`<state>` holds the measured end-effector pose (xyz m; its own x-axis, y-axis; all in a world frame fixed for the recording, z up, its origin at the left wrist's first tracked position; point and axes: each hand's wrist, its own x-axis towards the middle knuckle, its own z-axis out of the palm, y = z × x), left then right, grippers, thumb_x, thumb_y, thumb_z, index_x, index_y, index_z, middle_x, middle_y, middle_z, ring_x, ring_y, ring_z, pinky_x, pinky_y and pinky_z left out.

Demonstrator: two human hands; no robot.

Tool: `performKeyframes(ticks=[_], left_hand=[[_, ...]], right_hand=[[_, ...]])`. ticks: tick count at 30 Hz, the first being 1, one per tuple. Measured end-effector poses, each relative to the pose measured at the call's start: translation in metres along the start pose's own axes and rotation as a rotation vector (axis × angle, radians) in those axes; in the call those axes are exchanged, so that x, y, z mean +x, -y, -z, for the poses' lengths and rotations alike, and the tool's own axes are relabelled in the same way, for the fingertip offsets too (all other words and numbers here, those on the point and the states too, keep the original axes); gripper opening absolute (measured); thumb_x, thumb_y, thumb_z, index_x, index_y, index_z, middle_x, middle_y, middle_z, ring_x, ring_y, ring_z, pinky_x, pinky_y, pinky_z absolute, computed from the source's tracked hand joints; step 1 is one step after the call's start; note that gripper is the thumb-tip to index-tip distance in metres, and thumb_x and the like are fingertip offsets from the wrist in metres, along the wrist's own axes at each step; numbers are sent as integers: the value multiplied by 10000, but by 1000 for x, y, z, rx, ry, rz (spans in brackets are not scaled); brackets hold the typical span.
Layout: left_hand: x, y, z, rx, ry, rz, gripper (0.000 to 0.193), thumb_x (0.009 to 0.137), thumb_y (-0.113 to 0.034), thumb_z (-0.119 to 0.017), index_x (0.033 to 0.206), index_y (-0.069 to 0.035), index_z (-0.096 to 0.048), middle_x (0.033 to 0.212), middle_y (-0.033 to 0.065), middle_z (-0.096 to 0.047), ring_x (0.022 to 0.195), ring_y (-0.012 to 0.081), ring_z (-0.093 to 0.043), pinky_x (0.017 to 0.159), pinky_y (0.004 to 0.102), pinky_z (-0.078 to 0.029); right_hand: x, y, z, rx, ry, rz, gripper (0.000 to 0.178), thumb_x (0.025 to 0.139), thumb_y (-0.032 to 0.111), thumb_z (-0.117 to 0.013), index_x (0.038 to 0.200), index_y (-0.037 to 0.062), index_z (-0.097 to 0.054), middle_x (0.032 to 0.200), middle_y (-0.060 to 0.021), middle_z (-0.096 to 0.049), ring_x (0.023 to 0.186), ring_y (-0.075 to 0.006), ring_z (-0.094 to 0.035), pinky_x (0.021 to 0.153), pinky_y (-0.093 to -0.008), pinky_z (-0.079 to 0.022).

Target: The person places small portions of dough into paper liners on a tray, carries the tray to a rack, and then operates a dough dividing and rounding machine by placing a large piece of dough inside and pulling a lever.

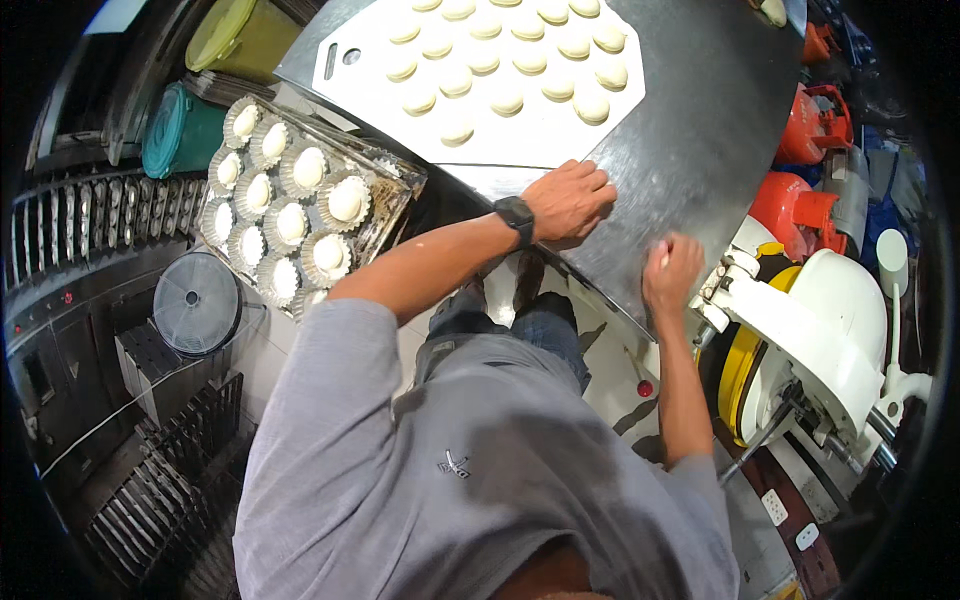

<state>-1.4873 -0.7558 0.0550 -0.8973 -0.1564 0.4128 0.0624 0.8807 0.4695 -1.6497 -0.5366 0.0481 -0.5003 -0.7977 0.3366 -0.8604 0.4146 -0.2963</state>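
My left hand [572, 203], with a dark watch on its wrist, rests at the near edge of the metal table [690, 120]. Its fingers are curled under, so anything inside them is hidden. Farther right, my right hand [673, 268] is closed in a fist over the same table, slightly blurred; whether it encloses something cannot be made out. Just beyond my left hand lies a white board [540, 130] with cut corners and a slot. Several pale, rounded dough pieces [505, 100] sit in rows across it, apart from both hands.
At the left, a worn tray [385, 215] carries several fluted cups with dough balls [290, 222]. A white and yellow machine [825, 320] stands close by my right forearm. Red gas cylinders [785, 215] are behind it. A round fan [197, 303] and lidded bins [178, 130] stand left.
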Motion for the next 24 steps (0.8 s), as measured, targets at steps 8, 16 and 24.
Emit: performKeyframes(ticks=[8, 16, 24], left_hand=[[5, -27, -33, -89, -44, 138, 174, 826, -138, -680, 965, -77, -595, 923, 101, -594, 910, 291, -559, 836, 406, -463], [15, -12, -12, 8, -8, 43, 191, 833, -128, -674, 1001, -86, -595, 854, 89, -542, 854, 277, -550, 795, 392, -448], [18, -37, -39, -82, -53, 154, 140, 863, -120, -661, 976, -57, -608, 929, 137, -614, 879, 328, -557, 826, 430, -463]], right_hand=[[19, 33, -13, 93, 31, 16, 83, 858, 116, -618, 911, 56, -594, 950, -167, -574, 925, -371, -521, 840, -502, -407], [19, -10, -5, 60, -16, 7, 91, 844, 92, -593, 932, 73, -580, 946, -155, -570, 916, -368, -525, 837, -498, -400], [20, 23, -9, 115, 3, 46, 77, 859, 102, -586, 925, 65, -600, 948, -155, -581, 926, -378, -526, 860, -490, -404]])
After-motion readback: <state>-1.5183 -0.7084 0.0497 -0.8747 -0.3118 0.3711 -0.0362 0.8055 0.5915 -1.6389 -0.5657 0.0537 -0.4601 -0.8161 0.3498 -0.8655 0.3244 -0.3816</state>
